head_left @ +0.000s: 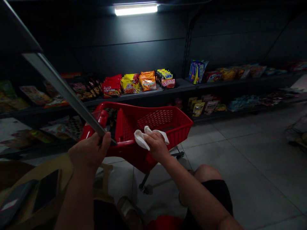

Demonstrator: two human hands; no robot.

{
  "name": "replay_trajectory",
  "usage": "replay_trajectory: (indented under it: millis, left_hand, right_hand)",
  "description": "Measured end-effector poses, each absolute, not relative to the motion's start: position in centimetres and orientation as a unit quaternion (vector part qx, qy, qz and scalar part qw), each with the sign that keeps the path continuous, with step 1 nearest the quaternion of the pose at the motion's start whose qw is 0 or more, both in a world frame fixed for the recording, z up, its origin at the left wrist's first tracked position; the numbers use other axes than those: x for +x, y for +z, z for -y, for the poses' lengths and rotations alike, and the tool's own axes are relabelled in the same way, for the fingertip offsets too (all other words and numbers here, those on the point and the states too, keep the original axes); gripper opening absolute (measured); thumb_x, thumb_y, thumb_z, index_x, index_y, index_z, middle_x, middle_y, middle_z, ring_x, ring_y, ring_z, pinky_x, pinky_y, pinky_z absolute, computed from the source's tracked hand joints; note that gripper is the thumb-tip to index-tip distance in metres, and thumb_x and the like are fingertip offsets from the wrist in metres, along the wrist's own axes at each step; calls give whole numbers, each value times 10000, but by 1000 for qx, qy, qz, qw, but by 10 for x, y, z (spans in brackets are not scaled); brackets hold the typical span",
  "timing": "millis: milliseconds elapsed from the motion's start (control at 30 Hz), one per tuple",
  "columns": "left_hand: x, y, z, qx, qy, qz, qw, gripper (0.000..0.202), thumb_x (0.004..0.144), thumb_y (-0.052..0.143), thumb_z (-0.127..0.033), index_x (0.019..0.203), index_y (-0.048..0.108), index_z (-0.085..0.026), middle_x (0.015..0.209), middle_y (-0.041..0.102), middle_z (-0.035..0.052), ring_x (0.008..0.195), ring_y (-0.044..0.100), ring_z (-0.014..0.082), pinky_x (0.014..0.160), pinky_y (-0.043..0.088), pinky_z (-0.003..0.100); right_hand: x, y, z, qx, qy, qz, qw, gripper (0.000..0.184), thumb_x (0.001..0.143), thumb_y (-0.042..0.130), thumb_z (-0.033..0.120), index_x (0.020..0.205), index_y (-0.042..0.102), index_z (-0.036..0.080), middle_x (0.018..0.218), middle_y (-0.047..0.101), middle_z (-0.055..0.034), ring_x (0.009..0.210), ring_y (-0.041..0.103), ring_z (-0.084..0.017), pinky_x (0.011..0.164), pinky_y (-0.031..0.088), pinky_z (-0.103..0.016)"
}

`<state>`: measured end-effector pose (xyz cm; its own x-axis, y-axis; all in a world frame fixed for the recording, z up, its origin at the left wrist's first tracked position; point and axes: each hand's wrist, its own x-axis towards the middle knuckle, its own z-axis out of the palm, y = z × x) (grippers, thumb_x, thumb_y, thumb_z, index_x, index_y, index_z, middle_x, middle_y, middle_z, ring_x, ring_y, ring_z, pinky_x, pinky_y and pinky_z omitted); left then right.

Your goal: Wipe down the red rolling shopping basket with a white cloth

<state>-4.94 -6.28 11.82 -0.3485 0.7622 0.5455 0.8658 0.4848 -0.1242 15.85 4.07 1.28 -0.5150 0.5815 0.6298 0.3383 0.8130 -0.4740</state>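
In the head view a red shopping cart (134,159) stands in front of me, with a lattice-walled basket. My left hand (90,151) is closed around the lower end of a grey metal pole (69,95) beside the cart's handle end. The pole slants up to the left, where a dark panel (16,28) joins it. On the cart's near rim my right hand (157,147) presses a crumpled white cloth (141,139), fingers bent over it. Part of the cloth is hidden beneath that hand.
Shelves behind the cart hold instant noodle packs (148,81) and snack bags (198,108). A lit tube lamp (136,10) hangs above. At lower left a round wooden table (64,163) carries a dark flat device (46,190). Tiled floor (240,166) lies to the right.
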Motion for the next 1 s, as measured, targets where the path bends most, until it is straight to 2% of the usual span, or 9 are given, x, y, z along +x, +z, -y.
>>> replay_trajectory:
  millis: [67, 167, 333, 467, 633, 767, 900, 1000]
  left_hand:
    - [-52, 118, 65, -499, -95, 819, 267, 486, 960, 317, -523, 882, 663, -192, 667, 637, 67, 635, 554, 213, 567, 195, 276]
    - [-51, 119, 67, -498, -102, 822, 256, 484, 952, 325, -530, 920, 668, -190, 649, 603, 63, 615, 519, 201, 565, 184, 273]
    - [-48, 122, 67, -506, -123, 817, 248, 434, 944, 344, -527, 916, 648, -219, 643, 587, 48, 605, 483, 191, 567, 172, 263]
    - [-42, 126, 66, -507, -121, 822, 230, 454, 950, 337, -520, 918, 656, -198, 675, 620, 66, 634, 527, 204, 576, 183, 281]
    - [-35, 127, 63, -506, -133, 817, 242, 547, 974, 262, -533, 898, 681, -190, 734, 686, 93, 671, 596, 219, 593, 224, 303]
    - [-30, 127, 61, -508, -125, 815, 247, 575, 984, 241, -553, 935, 688, -196, 804, 731, 99, 686, 631, 219, 581, 219, 302]
    - [-25, 127, 61, -514, -125, 813, 243, 599, 989, 218, -552, 971, 693, -187, 830, 743, 114, 689, 647, 224, 578, 232, 302]
    - [-22, 128, 60, -510, -123, 817, 240, 612, 988, 211, -557, 973, 696, -184, 808, 740, 119, 702, 662, 243, 584, 261, 303]
  right_hand:
    - [184, 2, -63, -262, 130, 868, 401, 348, 994, 466, 231, 1311, 608, 239, 1298, 646, -80, 1240, 521, -209, 1135, 288, -395]
    - [246, -19, -113, -340, 102, 839, 413, 367, 971, 491, 221, 1319, 608, 238, 1323, 639, -79, 1299, 498, -221, 1155, 252, -436]
    - [329, -39, -186, -481, 127, 730, 468, 385, 952, 462, 305, 1216, 670, 117, 1243, 673, -170, 1169, 589, -259, 1033, 406, -400]
    - [320, -44, -188, -492, 155, 673, 530, 461, 939, 457, 379, 1204, 667, 66, 1226, 668, -193, 1166, 592, -278, 1050, 425, -435]
    - [230, -45, -113, -384, 175, 712, 561, 391, 972, 464, 300, 1291, 648, 171, 1389, 593, -132, 1348, 486, -244, 1186, 309, -473]
    - [149, -37, -38, -300, 241, 723, 573, 349, 997, 478, 261, 1306, 641, 250, 1465, 536, -80, 1386, 461, -207, 1192, 344, -450]
    - [95, -31, 3, -187, 201, 811, 516, 351, 986, 524, 214, 1280, 660, 351, 1481, 524, 13, 1473, 330, -191, 1247, 264, -458]
    - [89, -50, 5, -155, 154, 861, 460, 404, 968, 550, 167, 1293, 646, 385, 1454, 550, 50, 1503, 266, -185, 1266, 235, -447]
